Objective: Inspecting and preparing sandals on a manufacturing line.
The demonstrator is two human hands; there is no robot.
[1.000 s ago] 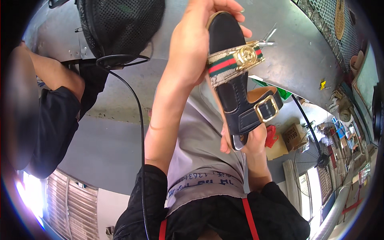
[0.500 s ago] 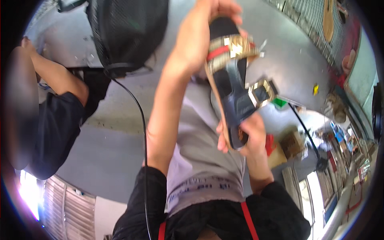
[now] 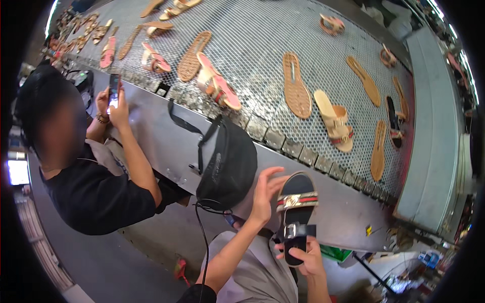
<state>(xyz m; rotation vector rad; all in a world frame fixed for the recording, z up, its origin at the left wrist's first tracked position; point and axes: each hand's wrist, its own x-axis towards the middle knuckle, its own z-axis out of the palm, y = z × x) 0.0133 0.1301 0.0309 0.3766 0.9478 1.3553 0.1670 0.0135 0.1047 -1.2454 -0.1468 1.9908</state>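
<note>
A black slide sandal (image 3: 300, 214) is held upright over the table edge, its insole toward me. It has a striped strap with red and a gold ornament, and a black strap with a buckle. My right hand (image 3: 309, 258) grips its lower end, thumb on the insole and fingers behind. My left hand (image 3: 263, 196) is open beside the sandal's upper left edge, fingers apart; whether a fingertip touches the edge I cannot tell.
Beyond the grey metal table (image 3: 343, 217) runs a mesh conveyor (image 3: 252, 65) carrying sandals and soles, including a beige sandal (image 3: 335, 121). A black bag (image 3: 226, 166) lies left of my hands. Further left, a co-worker (image 3: 96, 187) holds a phone (image 3: 114, 93). A green crate (image 3: 335, 253) is below.
The view has swung up, bringing the conveyor and the co-worker's phone into sight. My left hand has loosened from around the sandal's upper end; my right hand keeps its grip.
</note>
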